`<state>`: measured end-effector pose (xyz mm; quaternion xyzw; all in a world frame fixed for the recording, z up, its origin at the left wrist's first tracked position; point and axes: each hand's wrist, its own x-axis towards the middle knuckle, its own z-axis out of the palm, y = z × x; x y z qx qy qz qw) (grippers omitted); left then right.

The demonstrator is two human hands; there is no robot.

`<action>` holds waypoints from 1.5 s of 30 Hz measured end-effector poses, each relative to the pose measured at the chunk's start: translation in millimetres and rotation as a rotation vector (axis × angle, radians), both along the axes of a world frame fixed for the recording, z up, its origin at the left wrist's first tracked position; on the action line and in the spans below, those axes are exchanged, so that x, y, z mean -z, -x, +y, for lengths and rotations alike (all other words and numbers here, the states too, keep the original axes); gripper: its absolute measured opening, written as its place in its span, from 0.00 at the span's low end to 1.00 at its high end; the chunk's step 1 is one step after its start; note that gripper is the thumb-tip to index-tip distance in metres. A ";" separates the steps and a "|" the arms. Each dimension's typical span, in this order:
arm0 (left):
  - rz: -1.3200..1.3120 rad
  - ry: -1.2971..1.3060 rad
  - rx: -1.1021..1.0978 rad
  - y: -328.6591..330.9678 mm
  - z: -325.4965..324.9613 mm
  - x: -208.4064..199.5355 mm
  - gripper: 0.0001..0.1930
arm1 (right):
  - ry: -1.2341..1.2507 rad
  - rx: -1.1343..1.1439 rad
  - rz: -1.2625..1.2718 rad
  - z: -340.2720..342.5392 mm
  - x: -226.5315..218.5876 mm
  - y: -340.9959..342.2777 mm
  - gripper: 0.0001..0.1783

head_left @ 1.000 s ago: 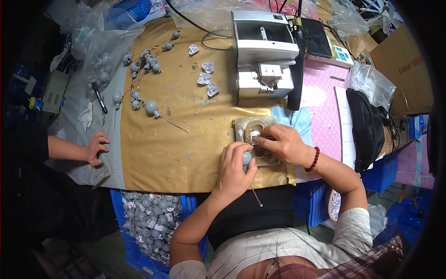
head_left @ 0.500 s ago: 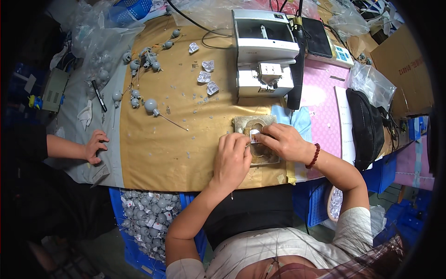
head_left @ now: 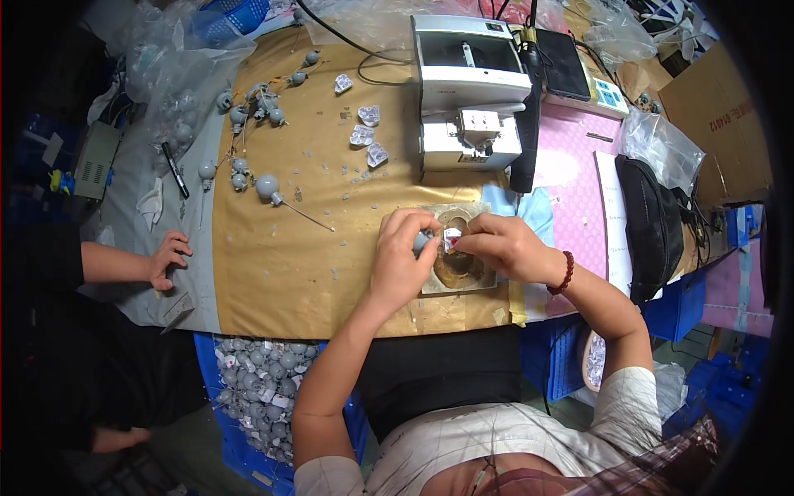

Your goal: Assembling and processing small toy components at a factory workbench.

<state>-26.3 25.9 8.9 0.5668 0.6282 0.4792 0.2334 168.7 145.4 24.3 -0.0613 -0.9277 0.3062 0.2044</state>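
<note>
My left hand (head_left: 400,258) is closed around a grey ball-shaped part (head_left: 420,242), which shows between thumb and fingers. My right hand (head_left: 514,250), with a dark red bead bracelet at the wrist, pinches a small white piece with a red mark (head_left: 451,238) beside the ball. Whether the white piece is fixed to the ball, I cannot tell. Both hands are over a worn square block (head_left: 463,283) with rounded hollows, lying near the table's front edge. The fingers partly hide the block and the ball.
Behind the block stands a white machine (head_left: 471,140), with a dark handheld tool (head_left: 526,124) beside it. Grey balls with wires (head_left: 267,187) and clear faceted pieces (head_left: 377,155) lie left. A co-worker's hand (head_left: 169,259) rests at far left. A blue bin (head_left: 351,422) holds many grey balls.
My left hand has turned and shifted slightly up and left, bringing the grey ball into sight. The white piece now shows a red mark. A co-worker's other hand appears at lower left.
</note>
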 end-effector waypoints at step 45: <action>0.715 -0.068 0.194 -8.4 -18.3 -3.5 0.15 | 1.486 0.113 0.244 5.0 17.5 -8.0 0.22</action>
